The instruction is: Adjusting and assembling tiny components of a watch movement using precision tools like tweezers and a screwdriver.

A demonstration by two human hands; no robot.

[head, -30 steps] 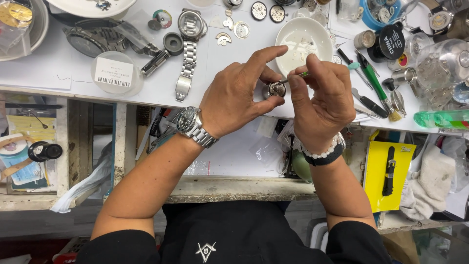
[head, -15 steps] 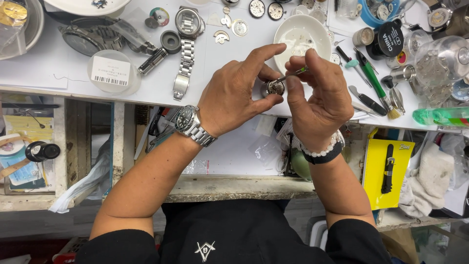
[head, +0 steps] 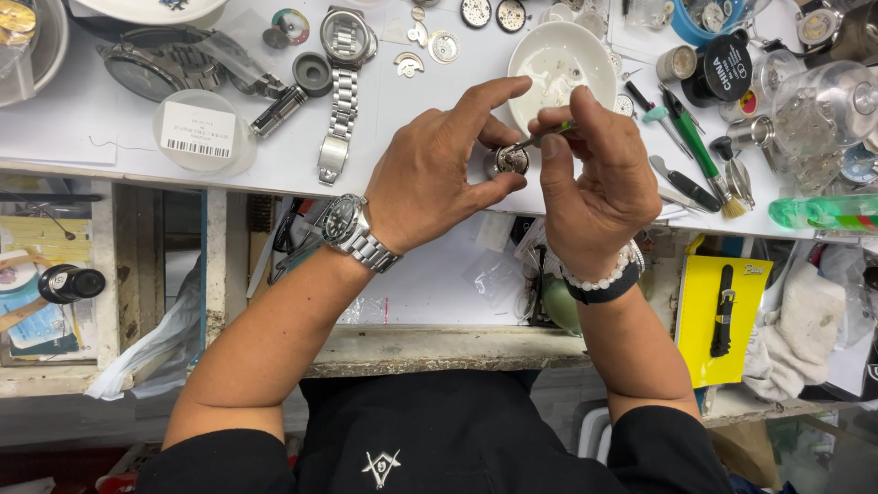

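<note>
My left hand (head: 439, 174) pinches a small round watch movement (head: 510, 161) between thumb and fingers, just above the near edge of the white bench top (head: 55, 119). My right hand (head: 599, 178) grips a thin green-handled tool (head: 540, 137) whose tip rests on the movement. A steel wristwatch is on my left wrist (head: 346, 224). A bead bracelet and a black band are on my right wrist (head: 599, 279). A white bowl (head: 560, 57) stands just beyond both hands.
A steel watch with bracelet (head: 343, 87), a round lidded container with a label (head: 203, 133), loose dials and parts lie on the bench. Screwdrivers and a brush (head: 700, 151) lie right, near glass domes (head: 823, 105). A yellow card package (head: 722, 306) sits in the open drawer.
Both hands have stayed together over the bench edge with the movement and tool; only small finger shifts show.
</note>
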